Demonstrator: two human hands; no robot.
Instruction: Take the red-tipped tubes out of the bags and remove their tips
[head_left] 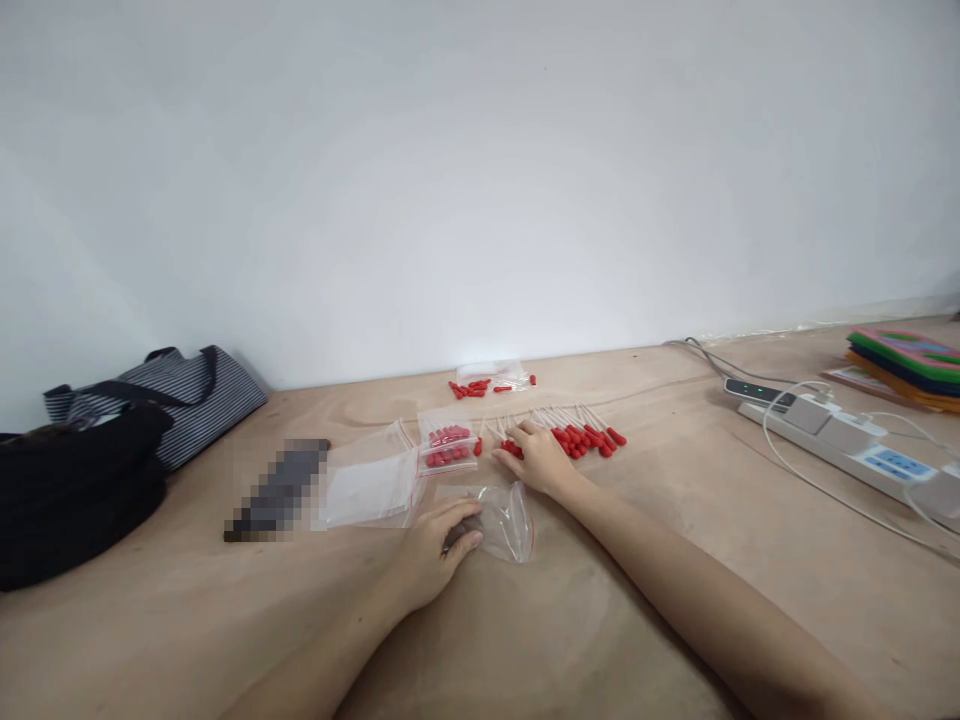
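My left hand (442,540) is curled at the left side of a clear zip bag (508,522), its thumb and fingers on the plastic. My right hand (536,456) reaches over a row of red pieces with thin white stems or cords (581,438). Its thumb and fingers are apart, and some red ends show between them; a firm grip cannot be made out. Left of that row lies a small zip bag holding several red pieces (448,445). One loose red piece (478,447) lies beside it.
Flat clear bags (371,485) and a blurred dark object (281,490) lie left. More red pieces (471,388) and a bag (487,372) are near the wall. A striped bag (217,400) and black cloth (75,500) stand far left; a cabled power strip (847,445) and coloured sheets (904,365) are right.
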